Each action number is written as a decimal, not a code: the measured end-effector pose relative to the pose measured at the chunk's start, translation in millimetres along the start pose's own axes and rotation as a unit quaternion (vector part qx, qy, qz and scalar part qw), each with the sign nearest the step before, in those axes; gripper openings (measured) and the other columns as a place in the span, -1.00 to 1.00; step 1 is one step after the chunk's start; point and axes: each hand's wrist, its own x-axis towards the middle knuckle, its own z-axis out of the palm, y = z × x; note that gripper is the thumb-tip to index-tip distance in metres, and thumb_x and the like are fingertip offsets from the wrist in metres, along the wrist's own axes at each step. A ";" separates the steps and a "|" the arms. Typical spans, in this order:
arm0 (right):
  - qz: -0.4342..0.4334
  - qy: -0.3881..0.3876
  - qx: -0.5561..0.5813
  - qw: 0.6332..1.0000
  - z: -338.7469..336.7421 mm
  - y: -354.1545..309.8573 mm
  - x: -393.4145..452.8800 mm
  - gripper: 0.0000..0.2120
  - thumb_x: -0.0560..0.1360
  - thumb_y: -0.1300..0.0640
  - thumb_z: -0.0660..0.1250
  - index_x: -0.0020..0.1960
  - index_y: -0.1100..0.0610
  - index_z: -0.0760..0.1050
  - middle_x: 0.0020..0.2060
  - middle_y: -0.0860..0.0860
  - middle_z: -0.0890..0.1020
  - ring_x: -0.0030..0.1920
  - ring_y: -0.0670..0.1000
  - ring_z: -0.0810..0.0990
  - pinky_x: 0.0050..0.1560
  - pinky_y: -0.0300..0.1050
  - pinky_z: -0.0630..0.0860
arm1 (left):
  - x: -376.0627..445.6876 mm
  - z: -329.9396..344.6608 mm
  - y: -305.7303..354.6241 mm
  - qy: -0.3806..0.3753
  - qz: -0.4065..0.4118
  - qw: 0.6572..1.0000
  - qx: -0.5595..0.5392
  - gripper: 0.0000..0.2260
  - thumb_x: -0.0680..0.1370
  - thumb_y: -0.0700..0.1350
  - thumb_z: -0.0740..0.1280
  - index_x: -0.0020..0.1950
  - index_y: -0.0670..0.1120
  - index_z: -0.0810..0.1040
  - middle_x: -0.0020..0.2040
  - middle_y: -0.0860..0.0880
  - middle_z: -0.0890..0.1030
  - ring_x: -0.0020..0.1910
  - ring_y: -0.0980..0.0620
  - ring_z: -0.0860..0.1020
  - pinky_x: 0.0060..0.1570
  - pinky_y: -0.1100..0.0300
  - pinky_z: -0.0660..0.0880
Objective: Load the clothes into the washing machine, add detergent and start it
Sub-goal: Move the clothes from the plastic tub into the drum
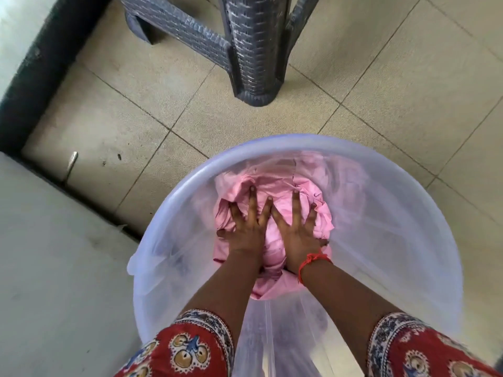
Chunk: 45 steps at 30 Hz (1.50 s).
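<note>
Left hand (246, 232), right hand (296, 229): fingers spread flat, pressing pink clothes (275, 240) at bottom of translucent tub (190, 183). Grey stool (253, 50) beyond tub. Risk: loose bundle, pieces drop on lifting.

beige tiled floor (245, 126) with dark grout lines, a few dark specks at left. translucent bluish tub (394, 202) stands on it, lower centre. dark woven-pattern plastic furniture legs (253, 50) rest on tiles at top, well apart from tub. black strip (35, 69) borders floor along left edge. small pale object (71, 161) lies near left border.
</note>
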 end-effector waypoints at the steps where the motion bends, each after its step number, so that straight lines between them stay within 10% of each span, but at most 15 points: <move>1: 0.003 0.003 -0.007 1.000 3.3 -1.7 2.8 -0.06 0.53 0.23 0.27 0.39 -0.42 -0.36 0.44 -0.05 -0.49 0.49 0.34 -0.18 0.03 0.51 0.43 | 3.2 4.8 -0.1 -0.002 0.000 1.000 0.002 0.11 0.45 -0.09 0.48 0.43 0.19 -0.49 0.50 -0.02 -0.47 0.50 -0.39 -0.11 0.00 -0.48 0.42; 9: -0.055 -0.019 0.067 0.996 5.9 6.7 15.7 -0.21 0.49 0.12 0.28 0.47 -0.34 -0.12 0.50 0.08 -0.28 0.48 0.40 -0.08 0.35 0.31 0.30 | 7.1 6.7 -10.8 0.002 0.052 0.995 -0.079 -0.01 0.31 0.10 0.50 0.52 0.17 -0.13 0.58 -0.03 -0.16 0.41 -0.23 0.17 0.03 -0.16 0.50; 16: -0.068 0.006 0.109 0.992 0.2 -0.2 13.7 -0.39 0.35 0.24 0.32 0.35 -0.13 0.40 0.37 0.18 0.23 0.18 0.37 0.36 0.25 0.12 0.35 | 18.5 19.4 -25.6 0.125 0.155 0.971 -0.131 -0.59 0.36 0.01 0.30 0.20 0.04 0.48 0.27 -0.08 0.50 0.00 -0.25 0.56 -0.18 0.03 0.49; 26: -0.060 0.019 0.141 0.988 -40.9 -12.7 -20.7 -0.36 0.30 0.24 0.33 0.31 -0.21 0.38 0.21 0.15 0.38 0.18 0.33 0.43 0.23 0.13 0.34 | -17.0 -44.0 -23.1 0.025 0.149 0.988 -0.042 -0.61 0.40 -0.03 0.30 0.21 -0.03 0.42 0.18 -0.09 0.51 0.16 -0.18 0.51 0.28 -0.13 0.26; 45: -0.106 0.072 0.116 0.985 -340.0 -22.1 -265.8 -0.29 0.35 0.36 0.29 0.39 -0.16 0.33 0.28 0.12 0.28 0.25 0.31 0.35 0.22 0.10 0.43 | -260.5 -303.6 -23.4 0.122 0.106 0.982 -0.093 -0.43 0.25 0.05 0.43 0.24 0.06 0.41 0.17 0.00 0.56 0.21 -0.10 0.51 0.29 -0.11 0.29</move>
